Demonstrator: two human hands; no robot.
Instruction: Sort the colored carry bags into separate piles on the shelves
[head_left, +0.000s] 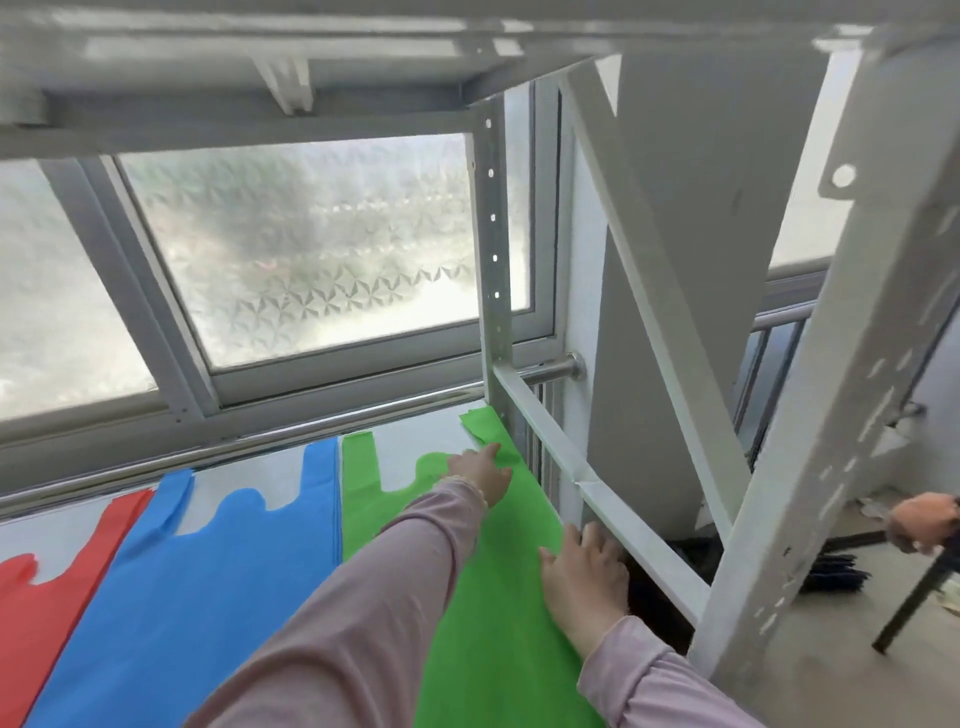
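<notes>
A white-painted perforated metal shelving rack (810, 415) filled most of the view, and behind it stood a frosted patterned-glass window (311, 244) in a grey frame. On the rack's pale shelf board (421, 431) three flat non-woven carry bags lay side by side with their handles pointing toward the window: a blue vest-style bag (208, 597) in the middle, a green vest-style bag (498, 623) touching it on the right, and a red vest-style bag (36, 623) on the left, partly cut off by the edge. The green bag reached the rack's slanting side rail (597, 488). Both arms wore mauve sleeves. The left hand (480, 475) lay on the green bag near its right handle, fingers straight and gripping nothing. The right hand (584, 582) pressed flat on the bag's right edge, fingers spread, with the tips by the rail. Lower right, a dark broom head (831, 569) lay on the floor, and another person's hand (922, 522) showed at the edge.
</notes>
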